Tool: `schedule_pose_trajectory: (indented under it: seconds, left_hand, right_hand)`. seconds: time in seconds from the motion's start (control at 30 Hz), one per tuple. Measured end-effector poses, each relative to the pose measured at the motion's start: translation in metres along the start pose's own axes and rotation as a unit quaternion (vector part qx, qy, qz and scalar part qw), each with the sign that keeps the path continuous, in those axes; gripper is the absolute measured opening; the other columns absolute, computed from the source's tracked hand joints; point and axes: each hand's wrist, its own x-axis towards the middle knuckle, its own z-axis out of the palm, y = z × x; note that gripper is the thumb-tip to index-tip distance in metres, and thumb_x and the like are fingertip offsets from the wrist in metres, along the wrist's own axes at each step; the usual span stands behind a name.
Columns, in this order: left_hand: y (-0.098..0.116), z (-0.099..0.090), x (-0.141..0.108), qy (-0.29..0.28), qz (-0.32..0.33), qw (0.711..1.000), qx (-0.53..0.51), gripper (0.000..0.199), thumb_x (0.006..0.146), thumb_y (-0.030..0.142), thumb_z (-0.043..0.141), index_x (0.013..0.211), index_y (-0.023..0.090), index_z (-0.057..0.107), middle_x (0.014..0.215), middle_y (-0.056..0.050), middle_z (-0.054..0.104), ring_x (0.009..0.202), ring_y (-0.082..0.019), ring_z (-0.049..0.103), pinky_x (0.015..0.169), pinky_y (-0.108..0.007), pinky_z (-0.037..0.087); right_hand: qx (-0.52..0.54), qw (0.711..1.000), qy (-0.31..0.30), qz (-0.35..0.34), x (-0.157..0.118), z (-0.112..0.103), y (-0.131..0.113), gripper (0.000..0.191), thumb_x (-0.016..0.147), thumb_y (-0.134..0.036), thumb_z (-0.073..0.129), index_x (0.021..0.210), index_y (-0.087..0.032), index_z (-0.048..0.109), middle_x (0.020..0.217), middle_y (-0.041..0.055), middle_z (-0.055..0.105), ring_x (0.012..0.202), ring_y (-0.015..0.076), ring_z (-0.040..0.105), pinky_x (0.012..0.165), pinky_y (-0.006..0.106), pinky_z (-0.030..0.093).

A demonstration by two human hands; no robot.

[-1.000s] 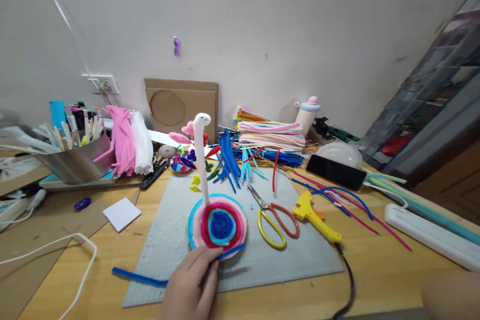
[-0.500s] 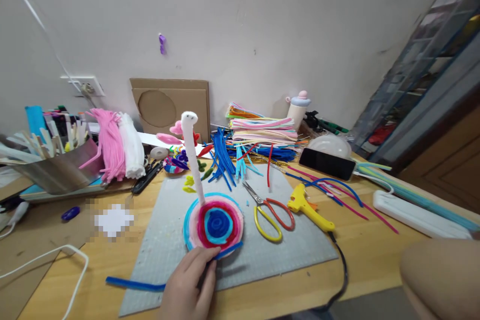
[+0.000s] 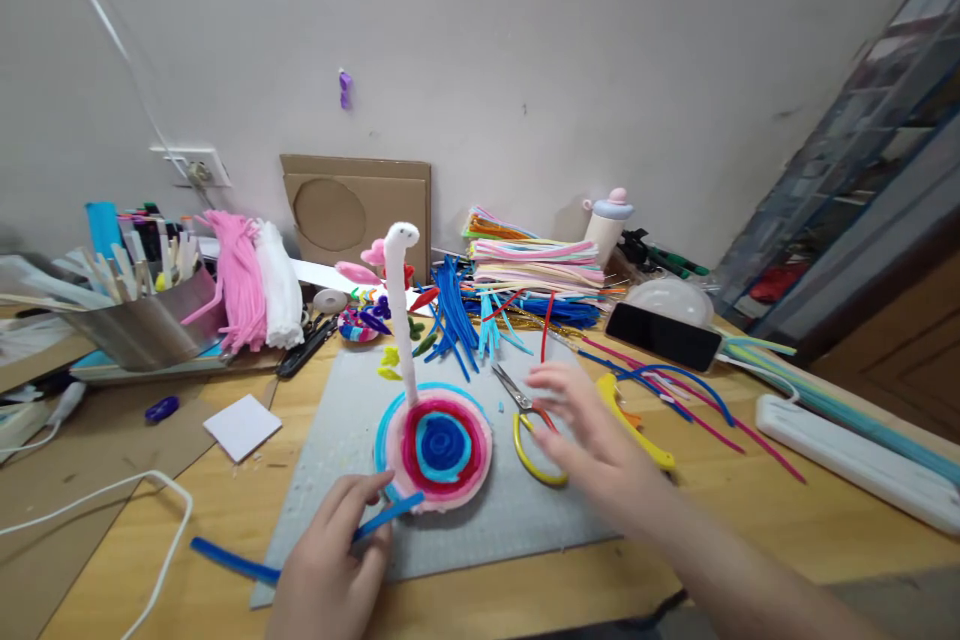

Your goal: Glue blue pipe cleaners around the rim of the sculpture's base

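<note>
A blue pipe cleaner (image 3: 234,561) is pinched in my left hand (image 3: 330,555), one end sticking out left and the other crossing the disc's lower edge. The round disc (image 3: 442,490), ringed in pink, red and blue pipe cleaner, lies on a grey mat (image 3: 517,530). From its back left rises a white fuzzy neck (image 3: 400,320) with a small eyed head. My right hand (image 3: 581,420) hovers with fingers apart, nearest the scissors (image 3: 529,440), covering part of their red handle. A yellow glue gun (image 3: 645,435) is partly hidden behind that hand.
Pipe cleaner bundles (image 3: 536,265) lie at the back, beside a bottle (image 3: 606,230). A phone (image 3: 663,335) leans at right, near a white power strip (image 3: 855,465). To the left are a metal holder (image 3: 154,325), a white paper square (image 3: 242,428) and a white cable (image 3: 176,495).
My right hand has come in from the right and reached over to the scissors. My left hand has shifted left and slightly down with the blue pipe cleaner. The view has turned slightly left.
</note>
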Motion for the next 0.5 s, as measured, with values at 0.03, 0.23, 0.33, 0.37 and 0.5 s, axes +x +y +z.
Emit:
schedule_pose_trajectory:
  seconds: [0.03,0.23,0.33,0.37,0.5]
  left_hand:
    - [-0.001,-0.002,0.001,0.001,-0.029,1.000,0.010,0.030,0.085,0.026,0.053,0.115,0.029,0.060,0.105,-0.001,0.067,0.090,-0.017,0.069,0.073,-0.025,0.056]
    - [0.008,-0.005,0.010,-0.072,-0.143,0.986,0.044,0.057,0.078,0.036,0.066,0.131,0.026,0.048,0.130,-0.008,0.061,0.112,-0.029,0.065,0.082,-0.037,0.055]
    - [0.013,-0.003,0.016,-0.108,-0.154,0.981,0.043,0.071,0.075,0.033,0.069,0.139,0.028,0.040,0.135,-0.009,0.059,0.117,-0.032,0.062,0.085,-0.040,0.053]
    - [0.013,-0.002,0.018,-0.117,-0.157,0.980,0.041,0.073,0.075,0.034,0.069,0.141,0.029,0.038,0.136,-0.008,0.059,0.117,-0.032,0.062,0.085,-0.040,0.053]
    - [0.012,-0.002,0.024,-0.117,-0.154,0.981,0.007,0.073,0.073,0.031,0.071,0.140,0.031,0.042,0.134,-0.007,0.060,0.119,-0.032,0.061,0.088,-0.041,0.053]
  right_hand:
    - [-0.003,0.999,-0.042,0.034,0.003,0.006,0.003,0.041,0.092,-0.028,0.056,0.133,-0.025,0.049,0.138,0.0110,0.051,0.124,0.0241,0.053,0.101,0.044,0.048]
    - [-0.156,0.955,-0.236,0.084,0.018,0.036,0.021,0.106,0.070,-0.026,0.076,0.154,-0.026,0.011,0.160,0.0121,0.022,0.148,0.0327,0.015,0.117,0.060,0.001]
    - [-0.160,0.957,-0.235,0.062,0.024,0.045,0.027,0.113,0.068,-0.031,0.079,0.155,-0.026,0.006,0.158,0.0136,0.027,0.146,0.0336,0.021,0.115,0.062,-0.005]
    - [-0.158,0.959,-0.228,0.056,0.026,0.048,0.028,0.112,0.069,-0.031,0.079,0.155,-0.025,0.007,0.157,0.0142,0.029,0.145,0.0337,0.024,0.115,0.063,-0.006]
    - [-0.142,0.969,-0.199,0.038,0.023,0.053,0.032,0.109,0.069,-0.033,0.080,0.154,-0.025,0.013,0.153,0.0155,0.037,0.142,0.0333,0.032,0.114,0.063,-0.007]
